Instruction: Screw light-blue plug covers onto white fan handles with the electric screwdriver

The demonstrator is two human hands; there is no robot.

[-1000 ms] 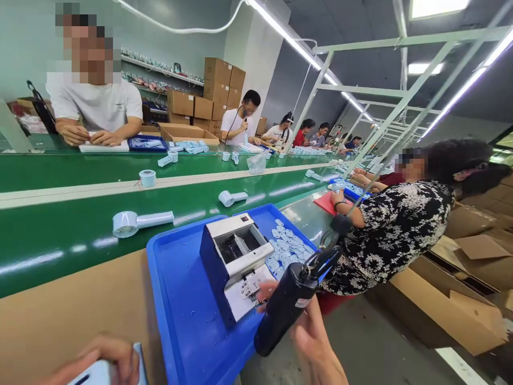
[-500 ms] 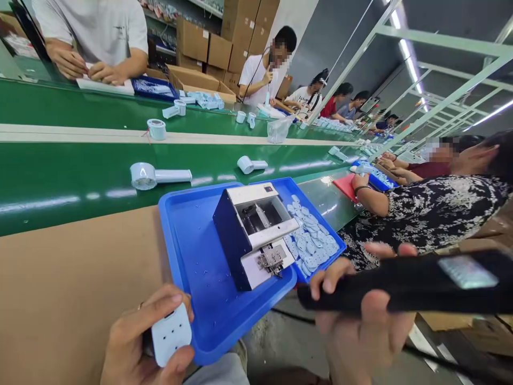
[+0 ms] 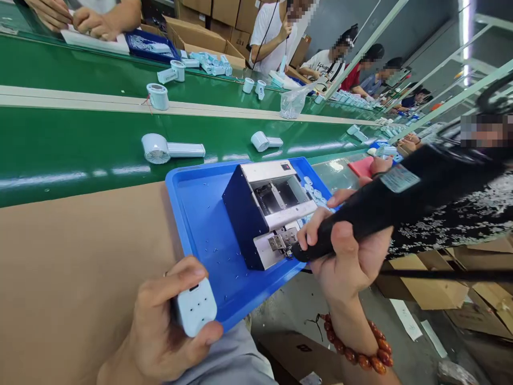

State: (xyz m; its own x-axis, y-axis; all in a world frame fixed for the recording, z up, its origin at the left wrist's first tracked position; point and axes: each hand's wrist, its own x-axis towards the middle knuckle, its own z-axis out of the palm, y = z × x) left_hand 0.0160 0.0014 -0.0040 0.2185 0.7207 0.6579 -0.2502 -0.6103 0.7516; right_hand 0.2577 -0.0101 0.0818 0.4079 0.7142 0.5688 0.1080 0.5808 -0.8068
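My left hand (image 3: 154, 321) pinches a small light-blue plastic housing (image 3: 197, 310) between thumb and fingers. Its face, dotted with several small dark holes, is turned up toward me. Wrapped in my right hand (image 3: 352, 262) is a black electric screwdriver (image 3: 372, 206) with a pale label. The tool's front end points left and down, right by the metal outlet of a screw feeder (image 3: 245, 219); whether it touches cannot be told. This boxy navy and silver machine stands in a blue tray (image 3: 194, 224), where tiny screws lie scattered.
Light-blue flat parts (image 3: 315, 192) lie behind the feeder, partly hidden by my right hand. Brown cardboard (image 3: 80, 278) covers the table at left. Handheld-fan-shaped pieces (image 3: 156, 148) rest on the green conveyor (image 3: 80, 144). A co-worker in a patterned top (image 3: 449, 224) sits close on the right.
My right hand has brought the screwdriver left and up, its front end now at the feeder's outlet. The left hand, still gripping the housing, appears slightly farther right; the whole view has shifted.
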